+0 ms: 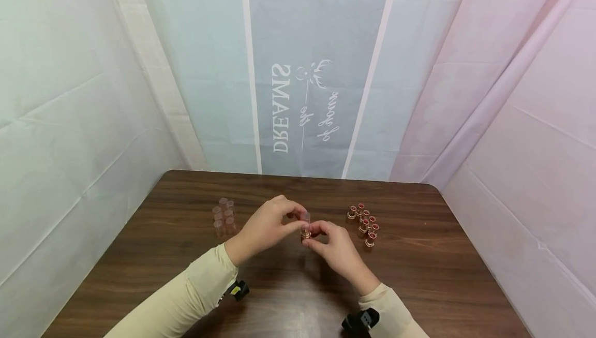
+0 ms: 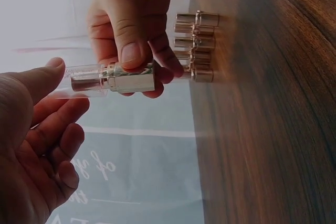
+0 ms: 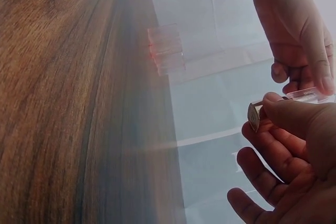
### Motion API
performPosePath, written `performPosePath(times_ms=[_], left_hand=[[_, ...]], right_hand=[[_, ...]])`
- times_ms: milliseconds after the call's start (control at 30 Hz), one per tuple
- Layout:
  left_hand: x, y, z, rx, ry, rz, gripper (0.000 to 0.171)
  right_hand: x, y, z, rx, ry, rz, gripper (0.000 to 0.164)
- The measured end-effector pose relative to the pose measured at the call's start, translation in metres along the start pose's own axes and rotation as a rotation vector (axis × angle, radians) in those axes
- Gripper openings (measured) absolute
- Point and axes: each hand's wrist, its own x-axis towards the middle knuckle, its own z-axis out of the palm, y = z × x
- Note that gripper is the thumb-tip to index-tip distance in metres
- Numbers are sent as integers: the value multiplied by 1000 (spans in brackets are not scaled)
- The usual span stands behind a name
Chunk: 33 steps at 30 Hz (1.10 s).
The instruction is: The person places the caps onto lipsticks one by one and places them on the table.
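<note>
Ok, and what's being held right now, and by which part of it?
One small tube: the left grip pinches its clear cap, the right grip its shiny metallic base.

Dark brown wood-grain table (image 1: 433, 255), rounded at both far corners, with a pale shine on the near side. Behind the table, upright grey-blue backdrop (image 1: 209, 69) with two white stripes (image 1: 252, 69). Above the middle of the table's far edge, white lettering (image 1: 281, 108), mirrored and turned sideways, "DREAMS" legible, plus small antler drawing (image 1: 320, 75). Left of the table, creased whitish sheet (image 1: 70, 94). Right of the table, creased pinkish-white curtain (image 1: 535, 182).
</note>
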Motion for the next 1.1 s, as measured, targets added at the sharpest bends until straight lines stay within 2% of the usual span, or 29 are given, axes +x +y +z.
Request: performPosePath(times_ms=[400,633,1100], left_hand=[[-1,-2,5,11,-7,-7,15],[-2,-3,7,-14,-9,-15,14],[-1,-5,8,-24,-13,7,12]], right_hand=[[0,-1,1,-5,6,-21,20],[0,-3,1,-10,-3,-12,20],[-2,-8,0,-54,-5,-21,22]])
